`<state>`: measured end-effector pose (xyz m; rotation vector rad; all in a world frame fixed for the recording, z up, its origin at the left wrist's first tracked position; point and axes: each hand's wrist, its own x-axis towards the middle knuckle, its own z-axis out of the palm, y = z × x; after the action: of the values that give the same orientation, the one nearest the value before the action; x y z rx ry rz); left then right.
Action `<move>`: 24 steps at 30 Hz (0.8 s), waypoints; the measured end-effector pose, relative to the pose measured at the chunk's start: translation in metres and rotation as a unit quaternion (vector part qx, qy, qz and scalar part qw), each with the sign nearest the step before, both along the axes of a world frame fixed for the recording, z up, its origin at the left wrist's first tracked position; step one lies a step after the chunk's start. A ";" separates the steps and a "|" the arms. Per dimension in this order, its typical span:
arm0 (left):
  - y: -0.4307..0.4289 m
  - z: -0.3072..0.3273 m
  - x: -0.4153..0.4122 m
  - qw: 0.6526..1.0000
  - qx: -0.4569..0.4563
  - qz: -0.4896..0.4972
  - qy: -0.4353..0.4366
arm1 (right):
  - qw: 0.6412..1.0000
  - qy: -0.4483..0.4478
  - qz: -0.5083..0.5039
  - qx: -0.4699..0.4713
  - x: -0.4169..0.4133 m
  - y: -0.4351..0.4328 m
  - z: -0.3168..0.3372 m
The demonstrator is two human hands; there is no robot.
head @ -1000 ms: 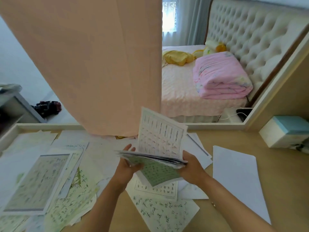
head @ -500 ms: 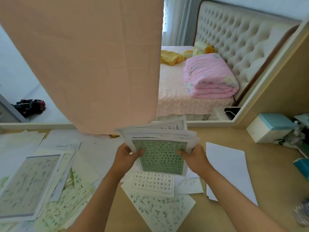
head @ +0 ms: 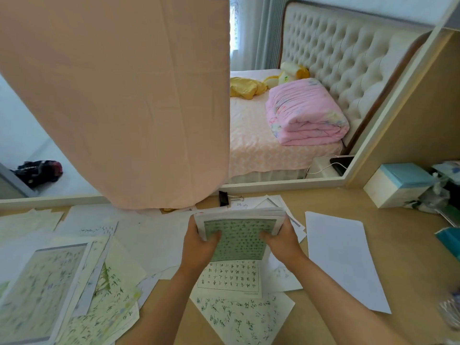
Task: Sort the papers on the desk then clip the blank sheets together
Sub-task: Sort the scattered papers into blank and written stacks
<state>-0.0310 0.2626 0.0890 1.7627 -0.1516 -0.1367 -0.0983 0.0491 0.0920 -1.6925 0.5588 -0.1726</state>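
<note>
Left hand (head: pixel 199 245), right hand (head: pixel 283 241) bare; both forearms (head: pixel 336 295) bare.

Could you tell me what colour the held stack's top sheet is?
The top sheet is green with dark characters; head view.

Left hand (head: pixel 199 244) and right hand (head: pixel 283 242) show thumbs only; their fingers hide beneath the thick stack of printed white paper sheets (head: pixel 239 241). Left of the grip, pale green printed pages (head: pixel 42 290) are blurred and cropped.

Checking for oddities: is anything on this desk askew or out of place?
No damage or spills. The printed calligraphy sheets at left lie overlapped at mixed angles, unsorted. The left hand and right hand grip a stack of printed pages.
</note>
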 end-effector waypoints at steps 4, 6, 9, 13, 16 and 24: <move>-0.008 0.001 0.001 1.000 -0.023 0.003 0.012 | 1.000 0.012 0.004 0.007 0.003 0.003 -0.006; -0.011 0.000 0.000 0.999 -0.042 0.013 0.023 | 1.000 0.023 0.003 0.002 0.004 0.003 -0.009; -0.014 0.012 0.002 0.989 -0.140 0.039 0.010 | 1.000 -0.001 -0.018 0.009 0.006 0.004 -0.006; -0.025 0.033 0.010 0.983 -0.158 0.090 0.013 | 0.999 -0.015 -0.044 0.013 0.008 0.011 -0.009; -0.032 0.040 0.014 0.983 -0.143 0.113 0.030 | 0.999 0.005 -0.046 0.013 0.008 0.015 -0.013; -0.001 0.011 0.018 0.999 0.030 -0.035 -0.006 | 0.998 0.046 -0.004 -0.032 0.007 0.007 -0.009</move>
<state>-0.0130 0.2615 0.0997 1.8189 -0.2200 -0.1826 -0.0914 0.0560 0.0825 -1.7673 0.6342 -0.1197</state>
